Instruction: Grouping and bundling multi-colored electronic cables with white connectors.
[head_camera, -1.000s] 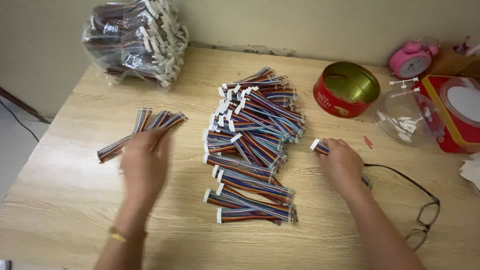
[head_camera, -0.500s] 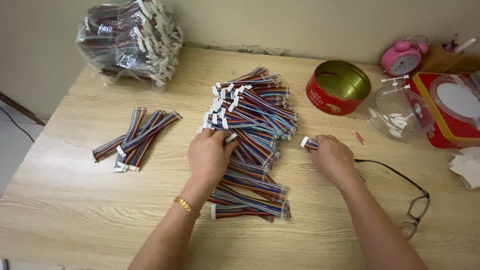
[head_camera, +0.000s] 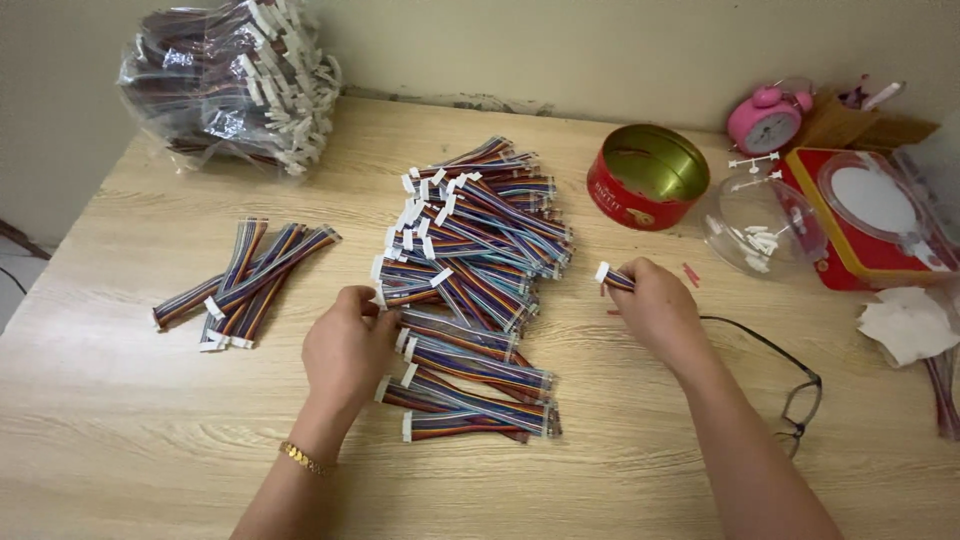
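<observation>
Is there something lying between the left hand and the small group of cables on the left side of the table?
Nothing visible does. The left hand grips a cable at the edge of the big pile, and only bare table shows between it and the small group of cables.

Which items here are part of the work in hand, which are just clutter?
In use: left hand on the central cable pile; right hand holding one cable; small cable group; bagged cables.
Lying about: red tin, pink alarm clock, eyeglasses, tissue.
</observation>
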